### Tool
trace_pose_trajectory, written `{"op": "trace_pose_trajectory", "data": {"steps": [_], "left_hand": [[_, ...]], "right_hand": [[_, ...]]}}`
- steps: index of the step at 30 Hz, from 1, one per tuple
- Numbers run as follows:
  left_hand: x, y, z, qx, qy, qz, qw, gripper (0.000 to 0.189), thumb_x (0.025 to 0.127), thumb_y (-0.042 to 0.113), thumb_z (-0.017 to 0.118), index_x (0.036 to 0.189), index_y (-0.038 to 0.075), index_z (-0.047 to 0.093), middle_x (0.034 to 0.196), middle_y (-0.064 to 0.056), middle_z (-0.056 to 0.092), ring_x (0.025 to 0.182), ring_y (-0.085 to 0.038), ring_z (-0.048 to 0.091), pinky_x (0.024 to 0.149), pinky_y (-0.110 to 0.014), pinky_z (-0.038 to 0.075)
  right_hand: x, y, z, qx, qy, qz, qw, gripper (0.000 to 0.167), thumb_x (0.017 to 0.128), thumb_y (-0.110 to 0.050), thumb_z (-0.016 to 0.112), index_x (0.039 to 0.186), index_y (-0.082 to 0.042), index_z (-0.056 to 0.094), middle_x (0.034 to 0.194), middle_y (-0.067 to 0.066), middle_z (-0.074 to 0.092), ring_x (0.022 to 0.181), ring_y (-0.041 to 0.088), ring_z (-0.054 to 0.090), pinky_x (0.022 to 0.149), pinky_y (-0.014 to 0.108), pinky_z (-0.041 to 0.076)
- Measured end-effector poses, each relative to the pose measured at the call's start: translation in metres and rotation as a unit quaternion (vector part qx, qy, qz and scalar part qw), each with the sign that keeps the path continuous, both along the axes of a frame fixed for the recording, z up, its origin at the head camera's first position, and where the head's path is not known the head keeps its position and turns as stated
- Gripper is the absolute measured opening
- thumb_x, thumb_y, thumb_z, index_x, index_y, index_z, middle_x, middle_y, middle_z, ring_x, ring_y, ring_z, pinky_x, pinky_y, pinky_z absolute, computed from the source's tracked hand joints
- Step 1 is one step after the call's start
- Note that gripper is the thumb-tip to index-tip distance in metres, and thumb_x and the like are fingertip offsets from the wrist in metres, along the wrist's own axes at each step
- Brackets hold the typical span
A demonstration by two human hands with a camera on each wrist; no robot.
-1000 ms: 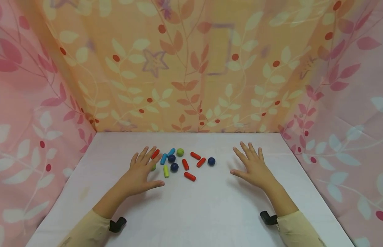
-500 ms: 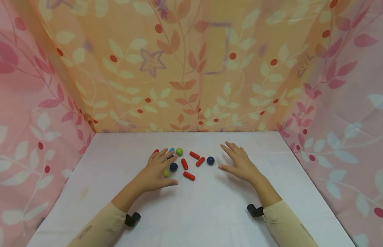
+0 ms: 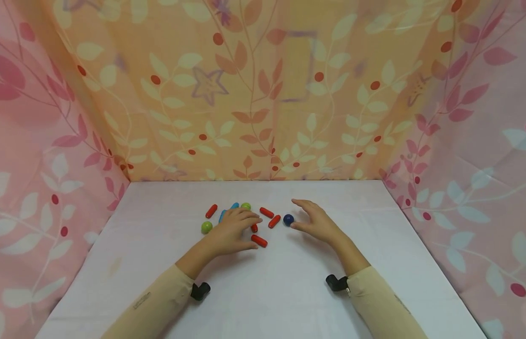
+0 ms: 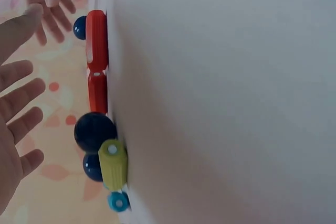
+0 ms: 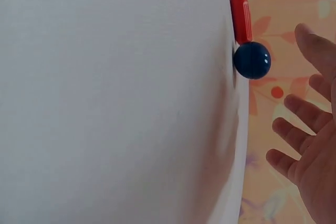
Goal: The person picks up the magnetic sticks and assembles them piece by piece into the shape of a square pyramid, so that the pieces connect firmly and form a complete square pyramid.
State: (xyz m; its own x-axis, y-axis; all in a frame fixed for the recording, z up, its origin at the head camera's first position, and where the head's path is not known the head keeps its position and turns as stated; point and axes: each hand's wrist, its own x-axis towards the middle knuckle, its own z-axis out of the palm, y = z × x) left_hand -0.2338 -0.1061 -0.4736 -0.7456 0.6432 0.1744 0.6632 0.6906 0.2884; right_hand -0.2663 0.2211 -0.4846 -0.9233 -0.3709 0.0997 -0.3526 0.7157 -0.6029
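- White surface [image 3: 267,292], bearing 5 red rods [image 3: 259,240].
- Left hand [image 3: 232,234]: fingers spread, empty, near the rods.
- Right hand [image 3: 323,228]: fingers extended, empty, near 1 blue ball [image 3: 288,220].

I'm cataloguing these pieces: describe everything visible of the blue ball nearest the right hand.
The blue ball is dark, round, smooth and glossy, with small highlights, perhaps painted wood or plastic. It rests on the white table, right of the nearest red piece and apart from it. The right hand hangs close beside it without gripping it.
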Motion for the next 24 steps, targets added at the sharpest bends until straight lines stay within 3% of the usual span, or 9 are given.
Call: {"op": "trace_pose_trajectory", "data": {"steps": [10,18,24], "left_hand": [[-0.01,0.02,-0.002,-0.034,-0.036,0.006,0.9987,0.054,0.082,0.047,0.084,0.13,0.025,0.071,0.126,0.008,0.069,0.124,-0.018,0.048,0.113,-0.058,0.031],[-0.016,0.026,-0.011,-0.055,-0.054,0.003,0.997,0.04,0.083,0.041,0.085,0.119,0.028,0.076,0.108,0.014,0.072,0.106,-0.01,0.047,0.096,-0.043,0.032],[-0.019,0.028,-0.012,-0.062,-0.069,0.008,0.9957,0.031,0.082,0.041,0.087,0.11,0.031,0.078,0.095,0.019,0.068,0.1,-0.009,0.046,0.093,-0.043,0.029]], "right_hand": [[-0.011,-0.01,-0.009,-0.025,-0.038,-0.003,0.9989,0.071,0.091,-0.031,0.08,0.153,-0.019,0.048,0.153,0.002,0.052,0.148,0.029,0.039,0.12,0.057,0.029],[-0.017,-0.014,-0.017,-0.046,-0.067,0.003,0.9967,0.063,0.091,-0.02,0.079,0.148,-0.015,0.053,0.148,0.004,0.057,0.141,0.03,0.048,0.118,0.055,0.034],[-0.021,-0.015,-0.023,-0.049,-0.076,0.0,0.9959,0.055,0.089,-0.012,0.079,0.141,-0.013,0.06,0.141,0.004,0.063,0.136,0.028,0.053,0.118,0.051,0.034]]}}
